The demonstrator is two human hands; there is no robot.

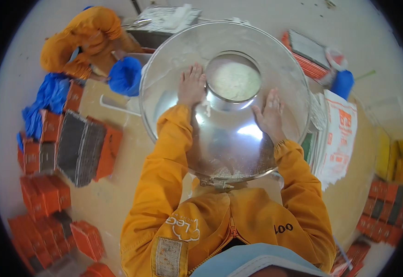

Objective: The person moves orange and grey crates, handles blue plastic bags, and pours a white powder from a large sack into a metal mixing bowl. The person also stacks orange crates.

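A round, shiny metal machine top [229, 152] with a raised rim lies before me, dusted with pale powder. Off its middle, toward the far side, a circular opening [213, 94] holds whitish powder [238, 79]. My left hand [192, 86] rests flat on the metal just left of that opening, fingers stretched away from me. To the right of the opening, my right hand [271, 116] lies on the metal with fingers extended and thumb apart. Neither hand holds anything. A metal clamp [222, 185] sits on the rim close to my body.
Another person in orange [93, 34] bends over a blue-lined container [125, 76] at the far left. Stacked orange and grey crates [79, 147] stand left. White printed sacks [339, 136] are piled right, with more crates [386, 210] beyond. A blue bag [342, 84] lies far right.
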